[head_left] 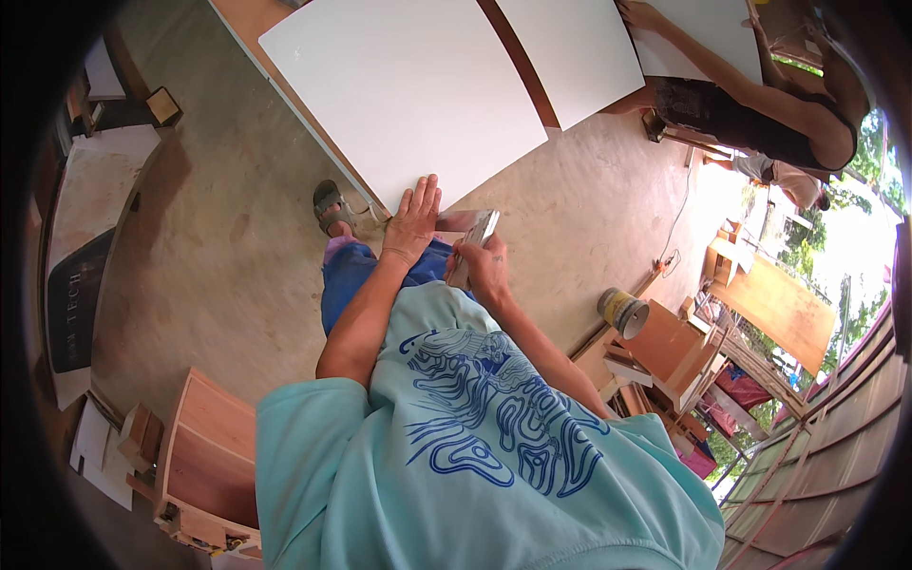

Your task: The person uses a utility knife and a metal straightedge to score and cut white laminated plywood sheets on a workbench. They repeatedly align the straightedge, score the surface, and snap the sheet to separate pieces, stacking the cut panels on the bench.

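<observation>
My left hand (415, 217) lies flat, fingers spread, on the near edge of a large white panel (408, 90). My right hand (484, 269) grips a small flat rectangular block (473, 244), pale grey on its face, held at the panel's edge beside my left hand. A reddish strip (456, 221) shows along the panel edge between the two hands. My light turquoise printed shirt fills the lower middle, and my blue trousers and a sandalled foot (332, 207) show below the panel.
A second white panel (575, 52) lies to the right, where another person (760, 100) leans over and touches a further board. A tin (622, 312), wooden boxes (674, 351) and offcuts lie at right. A wooden cabinet (204, 456) stands lower left on the concrete floor.
</observation>
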Demonstrator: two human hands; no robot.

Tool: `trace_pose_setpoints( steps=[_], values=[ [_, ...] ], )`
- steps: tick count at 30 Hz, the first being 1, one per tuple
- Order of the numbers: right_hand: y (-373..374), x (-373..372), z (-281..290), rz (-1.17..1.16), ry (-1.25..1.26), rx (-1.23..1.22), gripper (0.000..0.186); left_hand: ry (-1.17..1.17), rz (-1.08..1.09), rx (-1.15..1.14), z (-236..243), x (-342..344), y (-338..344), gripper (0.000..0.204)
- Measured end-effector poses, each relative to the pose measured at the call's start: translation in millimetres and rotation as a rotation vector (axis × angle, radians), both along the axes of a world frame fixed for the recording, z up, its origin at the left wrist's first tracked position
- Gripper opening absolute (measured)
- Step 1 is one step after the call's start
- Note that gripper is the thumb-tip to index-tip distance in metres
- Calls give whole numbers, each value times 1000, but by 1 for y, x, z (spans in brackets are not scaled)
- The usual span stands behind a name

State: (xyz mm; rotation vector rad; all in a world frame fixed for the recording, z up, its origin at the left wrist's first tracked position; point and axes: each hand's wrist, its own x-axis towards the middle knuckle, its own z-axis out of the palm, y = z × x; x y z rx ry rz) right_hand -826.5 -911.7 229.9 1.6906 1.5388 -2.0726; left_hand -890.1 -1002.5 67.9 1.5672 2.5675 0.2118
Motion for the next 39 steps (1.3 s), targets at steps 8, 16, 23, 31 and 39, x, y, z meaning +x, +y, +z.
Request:
trace_pose_setpoints(
  steps=[8, 16, 23, 31, 39],
  values=[
    [31, -4, -1, 130, 26, -94, 26, -72, 107, 10, 8, 10, 4, 54],
    [61, -3, -18, 106, 34, -242, 18, -50, 132, 12, 10, 13, 10, 59],
    [50, 5, -32, 26, 78, -297, 16, -2, 147, -24, 14, 13, 10, 62],
    [57, 5, -44, 73, 152, -340, 30, -174, 151, 65, 34, 6, -3, 65],
    [90, -4, -22, 559, 66, -222, 55, 73, 284, -28, 14, 36, 7, 53]
  ],
)
